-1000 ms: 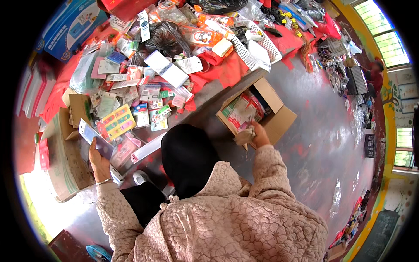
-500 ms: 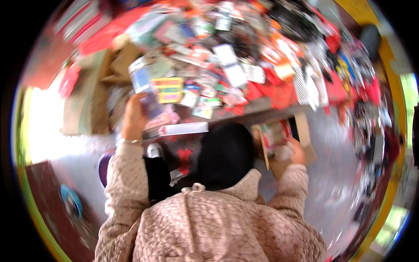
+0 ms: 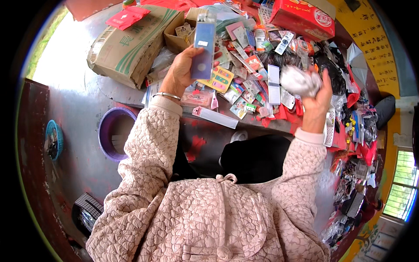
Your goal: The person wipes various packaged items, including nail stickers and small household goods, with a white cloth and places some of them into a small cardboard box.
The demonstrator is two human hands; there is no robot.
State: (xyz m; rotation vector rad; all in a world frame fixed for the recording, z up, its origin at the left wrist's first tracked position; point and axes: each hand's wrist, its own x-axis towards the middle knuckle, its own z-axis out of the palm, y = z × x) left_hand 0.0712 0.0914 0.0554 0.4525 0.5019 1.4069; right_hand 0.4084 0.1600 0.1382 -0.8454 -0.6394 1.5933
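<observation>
My left hand (image 3: 181, 72) holds up a long blue flat packet (image 3: 203, 48) above a low table heaped with small packaged goods (image 3: 244, 83). A silver bangle sits on that wrist. My right hand (image 3: 317, 102) is raised over the right side of the heap and grips a crumpled clear plastic bag (image 3: 299, 81). Both sleeves are pale pink and quilted. My dark trousers (image 3: 257, 157) show below the table's edge.
A large brown cardboard box (image 3: 128, 43) lies at the back left, a smaller open box (image 3: 181, 32) beside it, and a red box (image 3: 303, 17) at the back right. A purple bucket (image 3: 113, 133) and a blue basket (image 3: 54, 139) stand on the grey floor to the left.
The view has swung round to the right. My left hand has lifted the blue packet higher. My right hand has left the open cardboard box and now holds a crumpled plastic bag.
</observation>
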